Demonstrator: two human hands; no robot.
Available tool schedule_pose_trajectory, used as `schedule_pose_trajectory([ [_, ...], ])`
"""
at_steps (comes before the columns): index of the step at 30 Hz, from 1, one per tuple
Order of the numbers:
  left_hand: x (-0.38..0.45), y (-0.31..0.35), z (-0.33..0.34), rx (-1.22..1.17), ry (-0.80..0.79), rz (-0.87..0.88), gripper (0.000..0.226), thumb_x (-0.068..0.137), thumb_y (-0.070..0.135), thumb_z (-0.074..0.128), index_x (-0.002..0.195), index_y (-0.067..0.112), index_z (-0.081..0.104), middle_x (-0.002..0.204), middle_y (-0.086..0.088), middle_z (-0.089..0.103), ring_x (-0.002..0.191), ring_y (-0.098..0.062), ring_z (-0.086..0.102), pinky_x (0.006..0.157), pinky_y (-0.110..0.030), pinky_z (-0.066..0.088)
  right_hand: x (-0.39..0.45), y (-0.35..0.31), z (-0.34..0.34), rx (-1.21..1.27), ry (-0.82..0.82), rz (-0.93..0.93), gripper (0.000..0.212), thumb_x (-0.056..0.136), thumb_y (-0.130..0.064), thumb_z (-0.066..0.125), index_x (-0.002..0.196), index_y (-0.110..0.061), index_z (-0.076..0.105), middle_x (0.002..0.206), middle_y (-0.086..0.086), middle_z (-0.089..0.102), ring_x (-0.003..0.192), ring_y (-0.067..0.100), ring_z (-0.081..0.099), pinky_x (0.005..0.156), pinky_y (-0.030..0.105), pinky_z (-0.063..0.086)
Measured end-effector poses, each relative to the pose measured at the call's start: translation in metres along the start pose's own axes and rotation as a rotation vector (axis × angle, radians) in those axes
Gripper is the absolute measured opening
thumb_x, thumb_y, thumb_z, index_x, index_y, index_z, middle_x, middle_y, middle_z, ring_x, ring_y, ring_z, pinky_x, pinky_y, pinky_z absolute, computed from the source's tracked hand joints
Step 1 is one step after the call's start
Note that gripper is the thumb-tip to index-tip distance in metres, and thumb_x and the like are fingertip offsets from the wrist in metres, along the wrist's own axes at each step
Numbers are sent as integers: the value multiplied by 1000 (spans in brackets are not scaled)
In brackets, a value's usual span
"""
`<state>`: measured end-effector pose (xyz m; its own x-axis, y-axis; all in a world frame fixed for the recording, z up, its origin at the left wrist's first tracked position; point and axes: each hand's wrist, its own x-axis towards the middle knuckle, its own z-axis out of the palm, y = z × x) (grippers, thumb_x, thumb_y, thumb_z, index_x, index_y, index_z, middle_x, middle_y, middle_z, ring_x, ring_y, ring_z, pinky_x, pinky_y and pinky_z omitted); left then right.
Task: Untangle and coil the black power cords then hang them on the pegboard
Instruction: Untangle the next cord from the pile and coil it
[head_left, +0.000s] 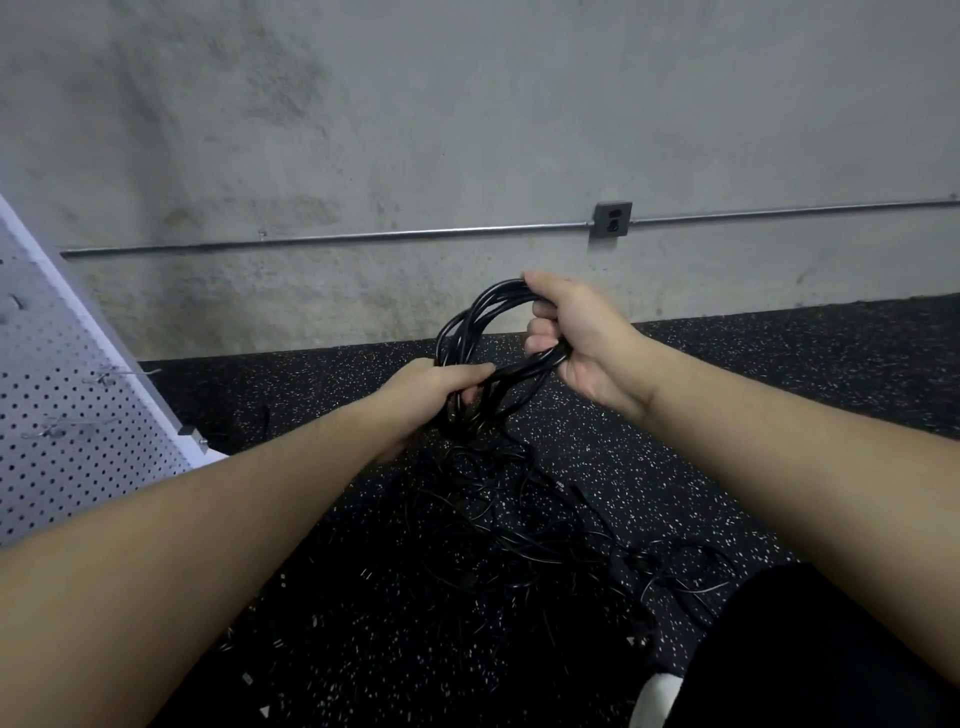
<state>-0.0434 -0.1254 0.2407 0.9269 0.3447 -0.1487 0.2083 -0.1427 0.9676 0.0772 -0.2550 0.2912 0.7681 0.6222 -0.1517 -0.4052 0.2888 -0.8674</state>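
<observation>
One coil (483, 332) is gripped by both the left hand (441, 387) and right hand (576, 332), fingers curled round it, while the tangled cords (519, 525) below it await coiling and the pegboard (67, 415) hooks appear bare.

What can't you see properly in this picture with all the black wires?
Head view:
- Pile of cords: black on the dark floor, so their number is unclear.
- Coil: partly hidden under the left hand and right hand.
- Pegboard: cut off by the left edge.
</observation>
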Motion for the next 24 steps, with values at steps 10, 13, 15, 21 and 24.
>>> schedule_pose_trajectory([
  [10,-15,12,14,-156,-396,-110,50,97,32,46,118,-9,66,115,-14,75,99,-18,74,85,-19,54,0,-6,-17,57,-137,-3,20,103,-13,56,90,-18,41,52,-9,30,38,0,22,30,11,21],
  [13,-18,19,20,-244,-446,-112,44,91,34,55,109,-6,57,98,-10,74,93,-30,73,87,-30,58,0,-8,-21,60,-158,-56,21,103,-11,56,92,-19,41,52,-9,33,38,0,24,30,12,22],
  [15,-15,18,23,-296,-487,-101,33,94,32,60,81,2,55,90,-9,67,80,-28,66,98,-43,55,-2,-9,-21,51,-142,-85,19,103,-10,56,92,-18,43,53,-9,34,39,0,24,30,12,22],
  [21,-18,15,31,-380,-426,-79,50,92,40,61,51,16,46,78,-1,53,62,-15,50,78,-36,55,-5,-3,-23,-26,-93,16,14,107,-30,50,97,-20,49,59,-6,46,46,5,39,40,17,39],
  [24,-15,20,29,-439,-348,-39,35,90,40,64,94,5,56,76,-1,52,60,-14,51,74,-35,55,-11,7,-35,-190,-227,140,37,108,-40,27,113,-18,56,83,5,72,71,18,66,69,35,57],
])
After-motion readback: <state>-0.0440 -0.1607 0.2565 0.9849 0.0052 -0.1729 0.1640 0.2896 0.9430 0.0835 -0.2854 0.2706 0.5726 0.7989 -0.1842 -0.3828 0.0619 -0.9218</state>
